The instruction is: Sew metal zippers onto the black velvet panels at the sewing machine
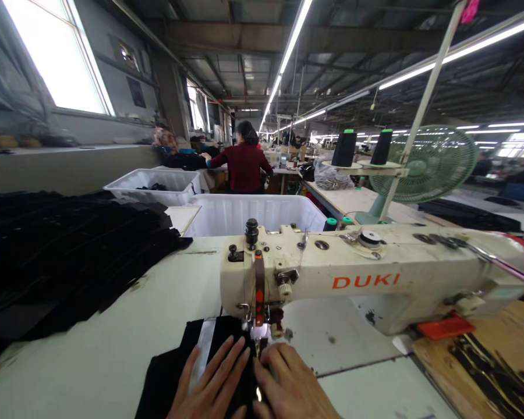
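Both hands lie flat on a black cloth (pixel 166 378) right under the head of the machine (pixel 375 279). The left hand (pixel 213 381) has its fingers straight and a little spread, palm down, tips just short of the presser foot. It grips nothing and only presses. The right hand (pixel 290 387) rests beside it, also flat with loose fingers on the same cloth, touching the left hand along the thumb side. A white strip (pixel 204 349) shows on the cloth left of the machine's foot.

The needle is lost in the glare of the machine's lamp. Both wrists and the near part of the cloth are cut off by the lower edge. Left of the machine lies a black pile (pixel 61 256) whose layers cannot be told apart. Behind the machine stand a white bin (pixel 253 212), two thread cones (pixel 344 148) and a fan (pixel 436 163). Dark strips (pixel 484 366) to the machine's right are too blurred to name.
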A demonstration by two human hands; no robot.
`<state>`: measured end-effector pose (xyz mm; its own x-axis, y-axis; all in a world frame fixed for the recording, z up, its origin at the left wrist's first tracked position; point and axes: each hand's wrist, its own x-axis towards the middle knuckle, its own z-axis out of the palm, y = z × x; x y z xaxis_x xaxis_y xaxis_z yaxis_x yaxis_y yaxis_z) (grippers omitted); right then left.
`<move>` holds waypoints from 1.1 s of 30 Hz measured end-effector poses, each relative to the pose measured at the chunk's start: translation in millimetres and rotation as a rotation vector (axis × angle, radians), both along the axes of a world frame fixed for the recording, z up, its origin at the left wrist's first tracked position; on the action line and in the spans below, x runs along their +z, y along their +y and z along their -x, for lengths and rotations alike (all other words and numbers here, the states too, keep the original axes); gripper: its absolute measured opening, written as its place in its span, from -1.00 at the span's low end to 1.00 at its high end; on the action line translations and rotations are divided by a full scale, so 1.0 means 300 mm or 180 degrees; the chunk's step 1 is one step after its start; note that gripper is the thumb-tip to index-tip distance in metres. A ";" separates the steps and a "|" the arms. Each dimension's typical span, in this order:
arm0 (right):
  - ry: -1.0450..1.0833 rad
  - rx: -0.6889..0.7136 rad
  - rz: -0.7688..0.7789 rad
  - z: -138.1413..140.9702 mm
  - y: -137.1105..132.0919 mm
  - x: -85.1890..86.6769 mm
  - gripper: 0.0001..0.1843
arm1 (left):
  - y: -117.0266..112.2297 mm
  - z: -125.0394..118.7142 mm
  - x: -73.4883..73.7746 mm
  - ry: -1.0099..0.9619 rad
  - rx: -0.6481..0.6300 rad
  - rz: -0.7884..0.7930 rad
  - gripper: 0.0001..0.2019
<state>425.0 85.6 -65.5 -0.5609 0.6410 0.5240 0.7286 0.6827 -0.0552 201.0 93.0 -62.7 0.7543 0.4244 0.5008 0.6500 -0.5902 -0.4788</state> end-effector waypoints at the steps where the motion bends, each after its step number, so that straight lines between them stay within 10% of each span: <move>1: 0.0040 -0.0039 -0.0078 0.001 0.002 -0.003 -0.46 | 0.005 -0.001 0.001 0.0004 -0.0056 0.0004 -0.57; 13: 0.0352 -0.0113 -0.0827 0.019 0.017 -0.032 -0.46 | 0.005 0.009 -0.020 -0.0052 0.0059 0.0094 -0.55; 21: -0.0047 -0.0090 -0.0444 0.004 0.047 -0.025 -0.43 | 0.018 0.003 0.070 -0.0025 0.0185 0.0784 -0.35; 33: 0.0797 0.0144 -0.0864 0.013 0.052 0.019 -0.79 | 0.015 0.000 0.036 0.0261 0.0251 0.0639 -0.34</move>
